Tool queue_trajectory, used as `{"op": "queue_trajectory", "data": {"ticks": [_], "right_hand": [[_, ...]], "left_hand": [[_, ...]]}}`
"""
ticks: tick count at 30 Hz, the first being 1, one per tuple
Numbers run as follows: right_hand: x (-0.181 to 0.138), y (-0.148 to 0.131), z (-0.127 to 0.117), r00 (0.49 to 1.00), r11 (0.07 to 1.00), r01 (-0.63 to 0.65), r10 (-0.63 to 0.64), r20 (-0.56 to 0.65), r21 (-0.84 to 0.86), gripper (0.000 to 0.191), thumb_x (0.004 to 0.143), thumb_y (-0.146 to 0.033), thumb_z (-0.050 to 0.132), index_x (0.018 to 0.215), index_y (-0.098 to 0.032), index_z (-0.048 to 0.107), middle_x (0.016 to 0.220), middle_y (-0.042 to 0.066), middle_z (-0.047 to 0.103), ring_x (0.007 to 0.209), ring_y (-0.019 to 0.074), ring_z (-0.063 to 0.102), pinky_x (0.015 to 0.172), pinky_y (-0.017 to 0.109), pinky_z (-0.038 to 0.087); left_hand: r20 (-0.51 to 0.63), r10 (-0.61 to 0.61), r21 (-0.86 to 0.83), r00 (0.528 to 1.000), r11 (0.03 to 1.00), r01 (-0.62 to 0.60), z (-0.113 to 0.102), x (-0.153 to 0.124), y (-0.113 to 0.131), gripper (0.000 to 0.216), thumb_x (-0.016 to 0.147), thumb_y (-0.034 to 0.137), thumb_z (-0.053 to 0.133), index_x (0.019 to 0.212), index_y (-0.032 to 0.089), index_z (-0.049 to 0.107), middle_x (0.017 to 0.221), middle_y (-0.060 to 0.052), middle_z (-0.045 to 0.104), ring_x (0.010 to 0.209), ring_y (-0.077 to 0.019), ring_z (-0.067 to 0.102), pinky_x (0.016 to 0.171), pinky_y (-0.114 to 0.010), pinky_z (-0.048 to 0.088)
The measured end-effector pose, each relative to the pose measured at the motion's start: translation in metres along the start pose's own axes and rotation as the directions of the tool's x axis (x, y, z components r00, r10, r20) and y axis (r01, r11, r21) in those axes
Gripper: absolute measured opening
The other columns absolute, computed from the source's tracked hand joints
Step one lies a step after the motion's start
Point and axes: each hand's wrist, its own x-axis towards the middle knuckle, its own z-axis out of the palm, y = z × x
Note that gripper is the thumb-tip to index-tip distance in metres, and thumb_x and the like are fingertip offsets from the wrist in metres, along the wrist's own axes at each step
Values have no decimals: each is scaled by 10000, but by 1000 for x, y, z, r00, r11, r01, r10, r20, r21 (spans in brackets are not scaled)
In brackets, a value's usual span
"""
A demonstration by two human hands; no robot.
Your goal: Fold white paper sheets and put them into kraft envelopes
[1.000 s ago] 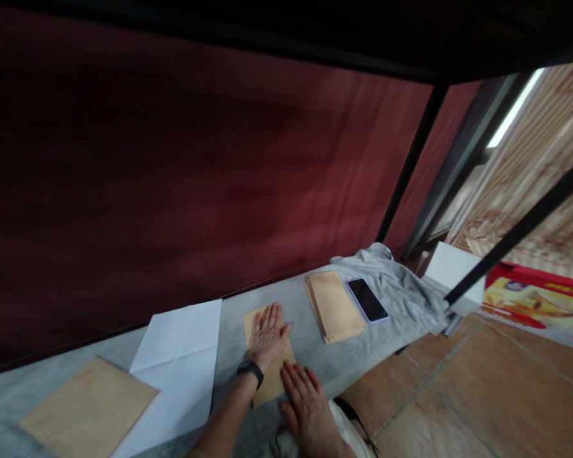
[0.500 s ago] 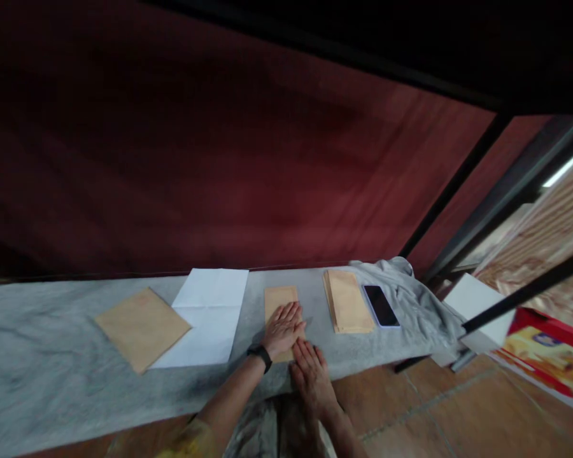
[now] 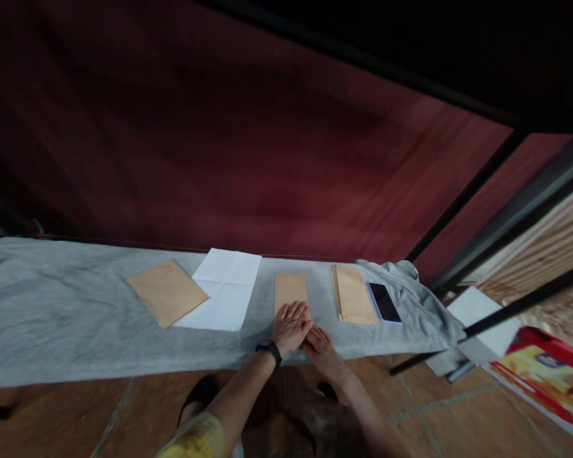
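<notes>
A brown paper envelope (image 3: 290, 289) lies lengthwise on the grey cloth in front of me. My left hand (image 3: 291, 326), with a black band on its wrist, rests flat over the envelope's near part, fingers stretched out. Close against it on the right is my right hand (image 3: 323, 348), its fingers extended at the envelope's near right edge and its fingertips partly covered by the left hand. To the right sits a small stack of brown envelopes (image 3: 356, 296). On the left, a larger brown envelope (image 3: 168, 292) overlaps a creased white sheet of paper (image 3: 232, 280).
A phone (image 3: 384, 302) lies right of the stack. The grey cloth (image 3: 86, 305) covers a long narrow table and is bunched at its right end. A dark red panel (image 3: 267, 159) rises behind. A red and yellow box (image 3: 549, 369) and a dark metal bar (image 3: 530, 299) are at the right.
My left hand has slid along the envelope towards its near end, showing more of the far part. My right hand has come closer to the left. The view has shifted, showing more floor.
</notes>
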Motion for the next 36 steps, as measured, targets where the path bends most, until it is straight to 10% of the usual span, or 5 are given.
{"op": "queue_trajectory", "data": {"ticks": [11,15,19,24,36], "right_hand": [[40,5,-44,981,820,-191,141,134,539,335,916,-330,470,1042,-242,768,1050,29,780,983,216,719,937,382,559],[52,16,-35,964,870,-229,264,-20,436,360,942,-308,443,1101,-206,749,1083,79,770,1011,242,719,932,395,561],[64,20,-24,984,967,-57,96,-148,250,371,956,-234,435,1225,-215,690,1222,81,719,1156,221,659,1039,402,513],[83,24,-9,993,995,96,-94,-75,36,418,1015,-241,358,1358,-202,595,1434,72,579,1358,201,499,1149,427,416],[128,34,-3,1000,993,-25,24,-10,-116,458,1034,-318,374,1464,-200,479,1544,96,440,1424,220,418,1177,442,348]], "left_hand": [[20,84,-7,996,996,-84,-11,-38,-6,543,956,378,530,1447,152,490,1541,-142,440,1447,-265,379,1199,-452,293],[43,116,15,992,993,-117,-14,-37,-7,442,953,228,509,1394,222,549,1519,-97,482,1437,-273,395,1189,-490,302],[59,178,-7,982,984,-178,-19,-29,-12,476,937,75,433,1362,242,569,1438,-75,576,1382,-221,474,1179,-416,325],[68,290,-48,955,957,-287,-38,-26,-10,530,918,42,436,1368,296,555,1400,-48,607,1330,-206,525,1190,-412,296],[32,308,260,951,916,-306,-32,-24,2,444,945,80,439,1368,162,545,1427,-93,572,1328,-222,511,1077,-384,428]]}}
